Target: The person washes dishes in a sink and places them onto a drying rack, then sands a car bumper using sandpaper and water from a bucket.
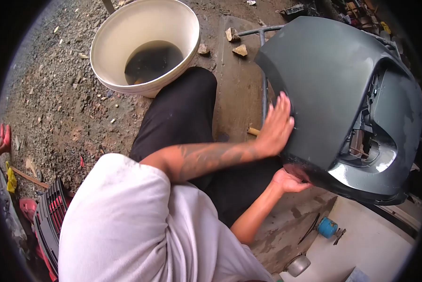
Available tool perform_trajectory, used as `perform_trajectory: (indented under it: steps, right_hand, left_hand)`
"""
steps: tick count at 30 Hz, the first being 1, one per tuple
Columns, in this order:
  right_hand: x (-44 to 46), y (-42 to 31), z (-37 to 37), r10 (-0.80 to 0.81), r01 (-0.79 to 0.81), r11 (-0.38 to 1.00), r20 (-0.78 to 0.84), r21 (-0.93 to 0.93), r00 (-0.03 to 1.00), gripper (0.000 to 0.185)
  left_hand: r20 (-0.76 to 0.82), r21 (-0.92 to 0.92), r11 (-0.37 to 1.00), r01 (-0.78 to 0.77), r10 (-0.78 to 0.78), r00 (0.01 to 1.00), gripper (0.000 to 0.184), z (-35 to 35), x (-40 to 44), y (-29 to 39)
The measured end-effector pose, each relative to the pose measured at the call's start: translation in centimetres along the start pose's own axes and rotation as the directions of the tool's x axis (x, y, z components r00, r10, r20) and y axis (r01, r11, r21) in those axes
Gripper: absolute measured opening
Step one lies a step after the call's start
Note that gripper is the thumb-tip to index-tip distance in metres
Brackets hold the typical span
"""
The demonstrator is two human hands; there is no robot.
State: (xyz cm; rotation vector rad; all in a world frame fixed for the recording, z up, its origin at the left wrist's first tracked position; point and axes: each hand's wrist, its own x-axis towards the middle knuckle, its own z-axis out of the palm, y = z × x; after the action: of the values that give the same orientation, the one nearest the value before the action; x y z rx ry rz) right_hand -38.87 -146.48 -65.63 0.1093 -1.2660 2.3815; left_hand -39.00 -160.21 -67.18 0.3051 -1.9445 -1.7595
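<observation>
A dark grey-green car bumper (314,89), glossy with wet-looking patches, fills the right side of the head view, its dark opening facing right. My left hand (277,126), on the tattooed forearm, lies against the bumper's near edge with its fingers stretched out. Below it, my right hand (290,181) is cupped at the bumper's lower corner, palm up. Its fingertips are partly hidden by the bumper's underside, where a reddish patch shows.
A white bucket (98,51) with dark liquid stands beyond my knee (197,84). Metal pipes (262,37) show behind the bumper, near several stones. A black grille (51,221) lies at left. A blue canister (327,227) and a metal pot (298,265) are at lower right. Someone's foot (3,143) shows far left.
</observation>
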Motion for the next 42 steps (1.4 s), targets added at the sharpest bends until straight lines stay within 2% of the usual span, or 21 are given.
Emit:
perform_trajectory:
  steps: [2, 6, 7, 8, 9, 10, 11, 12, 16, 18, 19, 20, 21, 23, 25, 26, 30, 32, 36, 39, 42]
  right_hand:
    - [-0.1, -0.1, -0.4, 0.088, -0.091, 0.993, 0.039, 0.079, 0.995, 0.055]
    - [1.4, 0.6, -5.2, 0.143, -0.129, 0.985, -0.13, 0.116, 0.981, 0.046]
    - [1.7, 1.0, -5.0, 0.073, -0.062, 0.996, -0.22, 0.059, 0.973, 0.031]
    - [2.0, 1.3, -4.8, 0.002, -0.006, 1.0, -0.308, -0.01, 0.951, 0.029]
    - [1.3, 0.8, -4.1, 0.035, -0.031, 0.999, -0.235, 0.018, 0.971, 0.038]
    - [1.0, 0.5, -3.8, 0.021, -0.023, 1.0, -0.135, -0.016, 0.991, 0.043]
    - [0.8, 0.2, -3.1, 0.069, -0.068, 0.998, -0.177, 0.013, 0.982, 0.048]
    - [1.7, 0.0, -6.2, 0.167, -0.167, 0.986, 0.083, -0.006, 0.983, 0.048]
    - [0.7, -0.3, -2.4, 0.176, -0.151, 0.98, -0.209, 0.134, 0.962, 0.046]
    - [1.7, 0.9, -5.6, 0.191, -0.16, 0.972, -0.182, 0.171, 0.965, 0.05]
    - [1.4, 0.8, -4.4, 0.199, -0.189, 0.979, -0.178, 0.072, 0.964, 0.05]
    - [1.2, 0.8, -3.8, 0.216, -0.236, 0.972, -0.402, -0.002, 0.89, 0.052]
    - [1.0, 0.5, -2.9, 0.211, -0.217, 0.976, -0.374, 0.025, 0.903, 0.052]
    - [0.4, -0.2, -1.4, 0.192, -0.187, 0.981, -0.26, 0.041, 0.947, 0.052]
    - [-0.2, -0.8, -1.7, 0.193, -0.19, 0.981, -0.129, 0.032, 0.973, 0.054]
    - [-0.2, -0.7, -1.9, 0.199, -0.196, 0.98, -0.088, 0.036, 0.976, 0.056]
    - [-0.4, -0.8, -0.5, 0.149, -0.148, 0.989, -0.061, 0.017, 0.987, 0.062]
    - [-0.7, -0.9, -0.5, 0.17, -0.168, 0.985, -0.053, 0.048, 0.984, 0.063]
    - [0.0, -0.7, -1.3, 0.179, -0.174, 0.977, -0.03, 0.12, 0.983, 0.064]
    - [0.2, -0.5, -1.7, 0.162, -0.159, 0.984, -0.04, 0.076, 0.986, 0.059]
    - [-0.2, -0.6, -1.0, 0.171, -0.163, 0.983, -0.111, 0.081, 0.979, 0.056]
  left_hand:
    - [0.106, -0.051, 0.999, 0.007, -0.001, 0.994, 0.06, -0.7, -0.3, -0.5]
    - [-0.108, 0.177, 0.973, 0.148, -0.13, 0.986, 0.055, -0.2, 4.8, -3.3]
    - [-0.094, 0.61, 0.782, 0.124, -0.083, 0.992, 0.058, 0.9, 4.3, -2.7]
    - [-0.075, 0.92, 0.381, 0.086, -0.043, 0.996, 0.061, 0.6, 3.7, -2.5]
    - [0.004, 0.937, 0.348, -0.003, -0.003, 1.0, 0.063, -0.4, 1.9, -0.2]
    - [-0.035, 0.757, 0.653, 0.012, 0.022, 0.999, 0.061, 1.4, 1.2, -3.1]
    - [0.043, 0.352, 0.935, 0.027, -0.046, 0.998, 0.06, -0.5, 0.8, -2.9]
    - [0.142, 0.304, 0.948, 0.091, -0.14, 0.98, 0.061, -1.8, 2.3, -2.5]
    - [0.027, 0.171, 0.969, 0.179, -0.187, 0.982, 0.063, -2.0, 5.4, -5.4]
    - [0.103, 0.134, 0.99, 0.051, -0.065, 0.992, 0.06, -1.3, 0.9, -3.5]
    - [0.189, 0.241, 0.971, -0.01, -0.037, 0.981, 0.059, -1.1, -1.4, -2.2]
    - [0.101, 0.409, 0.905, -0.117, 0.082, 0.992, 0.06, -0.2, -2.4, -2.7]
    - [0.083, 0.753, 0.644, -0.139, 0.116, 0.99, 0.06, -0.4, -1.1, -1.7]
    - [0.013, 0.807, 0.583, -0.091, 0.136, 0.991, 0.059, -1.1, 2.5, -3.2]
    - [-0.066, 0.35, 0.925, 0.149, -0.134, 0.989, 0.059, -2.0, 6.2, -5.6]
    - [-0.056, 0.242, 0.952, 0.187, -0.179, 0.982, 0.058, -1.8, 5.7, -4.8]
    - [0.199, 0.217, 0.976, -0.018, -0.026, 0.98, 0.064, -1.6, -1.7, -0.3]
    - [0.115, 0.346, 0.933, -0.102, 0.065, 0.991, 0.064, -2.0, 0.5, -1.8]
    - [0.013, 0.389, 0.914, 0.118, -0.133, 0.991, 0.064, -2.6, 5.0, -3.9]
    - [0.165, 0.324, 0.946, 0.0, -0.057, 0.985, 0.063, -1.2, -0.6, -1.6]
    - [0.11, 0.429, 0.899, -0.087, 0.044, 0.993, 0.062, -2.3, 0.9, -2.5]
